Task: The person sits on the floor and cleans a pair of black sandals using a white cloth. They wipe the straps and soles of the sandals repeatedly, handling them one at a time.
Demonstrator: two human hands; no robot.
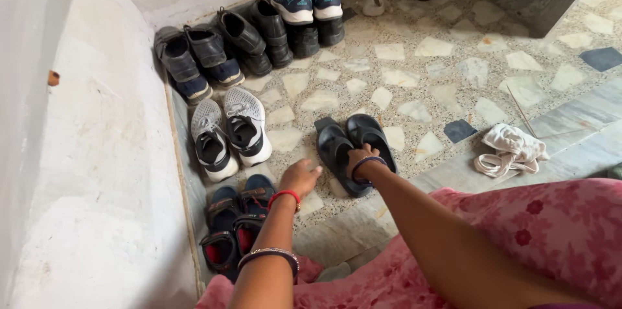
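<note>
Right hand (361, 157) resting on black sandals (353, 147), fingers curling over straps, gripping pair lying side by side on stone floor (414, 69). Left hand (300, 178) hovering just left of sandals, fingers loosely spread, holding nothing. White sneakers (230, 131) sitting further left near wall (97, 153); white cloth (512, 150) lying well right.

sneakers (232, 133): 2 | black sandals (355, 150): 2 | strapped sandals (234, 223): 2 | cloth (512, 149): 1
</note>
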